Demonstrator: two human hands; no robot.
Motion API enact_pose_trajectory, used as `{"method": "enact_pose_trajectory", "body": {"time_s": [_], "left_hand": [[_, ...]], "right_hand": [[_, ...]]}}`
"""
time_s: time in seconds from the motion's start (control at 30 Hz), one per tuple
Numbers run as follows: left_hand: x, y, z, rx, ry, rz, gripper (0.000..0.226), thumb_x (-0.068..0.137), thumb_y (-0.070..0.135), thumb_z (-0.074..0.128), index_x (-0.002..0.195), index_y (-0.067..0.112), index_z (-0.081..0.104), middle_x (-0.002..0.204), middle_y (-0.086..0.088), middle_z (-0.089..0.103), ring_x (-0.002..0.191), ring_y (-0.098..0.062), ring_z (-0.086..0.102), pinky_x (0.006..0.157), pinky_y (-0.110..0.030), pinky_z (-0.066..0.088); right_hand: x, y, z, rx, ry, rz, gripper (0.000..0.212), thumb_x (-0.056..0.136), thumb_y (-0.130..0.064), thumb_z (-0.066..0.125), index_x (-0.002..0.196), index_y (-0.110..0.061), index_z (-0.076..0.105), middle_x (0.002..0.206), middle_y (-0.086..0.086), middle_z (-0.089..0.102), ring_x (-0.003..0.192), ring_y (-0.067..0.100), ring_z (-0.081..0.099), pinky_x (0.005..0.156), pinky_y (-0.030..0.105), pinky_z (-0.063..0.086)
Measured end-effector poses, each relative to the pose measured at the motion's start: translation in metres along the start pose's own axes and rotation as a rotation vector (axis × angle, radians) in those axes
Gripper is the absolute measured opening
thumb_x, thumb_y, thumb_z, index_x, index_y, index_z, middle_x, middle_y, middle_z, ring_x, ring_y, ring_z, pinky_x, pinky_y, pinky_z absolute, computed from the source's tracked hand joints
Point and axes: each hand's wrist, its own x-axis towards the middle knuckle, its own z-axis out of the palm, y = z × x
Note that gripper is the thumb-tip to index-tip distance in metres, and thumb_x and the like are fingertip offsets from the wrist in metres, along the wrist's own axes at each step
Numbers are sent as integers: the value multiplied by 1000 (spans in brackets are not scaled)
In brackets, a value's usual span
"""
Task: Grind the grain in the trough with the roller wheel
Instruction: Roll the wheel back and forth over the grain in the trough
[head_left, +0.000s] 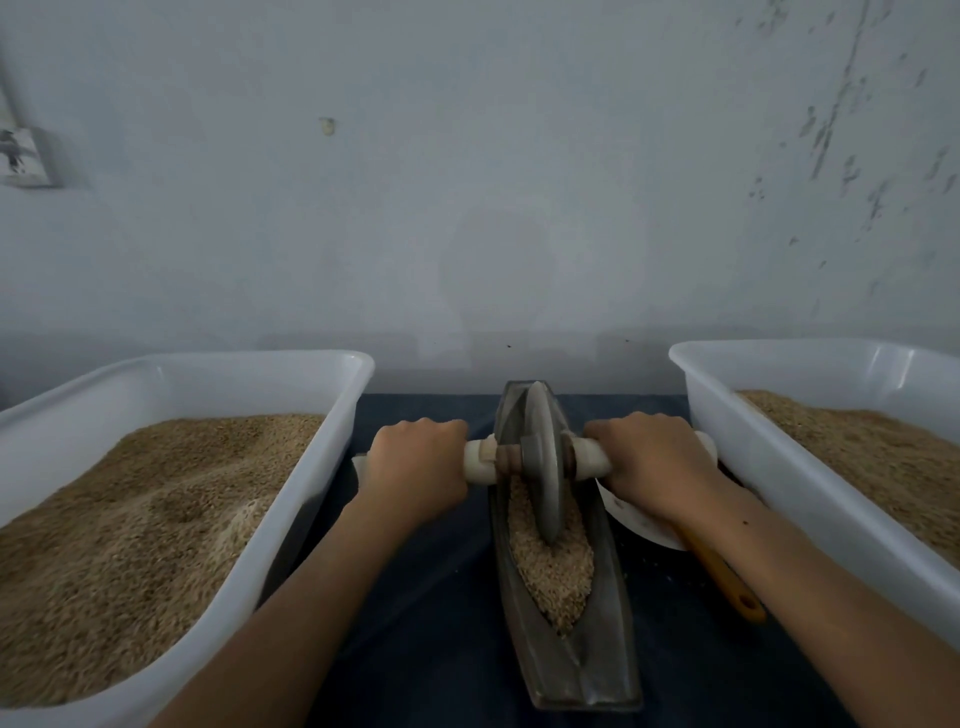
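Roller wheel (543, 462) stands in trough (602, 649) on dark cloth (415, 623).

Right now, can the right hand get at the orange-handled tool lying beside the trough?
Probably yes, once it lets go. The right hand is shut on the roller wheel's axle handle, and the orange-handled tool lies just below that forearm on the cloth, its handle end uncovered. Its far end is hidden under the wrist.

A narrow grey boat-shaped trough (563, 665) lies lengthwise on the dark counter (441, 623). Pale brown grain (553, 566) fills its near and middle part. The grey roller wheel (543, 462) stands upright on edge in the grain, its pale axle crosswise
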Motion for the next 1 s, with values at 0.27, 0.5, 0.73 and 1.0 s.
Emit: {"method": "enact_pose_trajectory", "body": {"time_s": [0.27, 0.5, 0.73, 1.0], "left_hand": [[2, -1, 1, -4, -18, 12, 23, 85, 38, 59, 100, 22, 53, 92, 2, 62, 81, -16, 58, 71, -30, 45], [3, -6, -7, -74, -312, 44, 30, 78, 36, 66, 102, 21, 59, 85, 5, 57, 78, -14, 55, 68, -28, 43], [0, 0, 1, 7, -2, 7, 21, 84, 35, 59, 100, 22, 54, 91, 2, 63, 83, -18, 60, 69, -30, 44], [-3, 4, 2, 37, 52, -2, 20, 85, 36, 57, 99, 21, 53, 92, 1, 63, 83, -18, 60, 67, -28, 41]], "right_hand": [[0, 1, -2, -2, -9, -12, 9, 86, -29, 55, 85, -33, 46, 90, -5, 64, 86, 21, 62, 64, 30, 35], [-1, -2, -23, 13, -260, -39, 21, 81, -26, 60, 102, -29, 64, 82, -6, 59, 77, 15, 58, 59, 27, 37], [-2, 1, -2, -3, -6, -17, 8, 87, -29, 53, 95, -33, 54, 92, -5, 66, 86, 21, 62, 63, 31, 36], [-1, 2, -1, 1, -7, -12, 8, 85, -29, 55, 86, -32, 48, 91, -3, 65, 86, 22, 62, 64, 31, 36]]}}
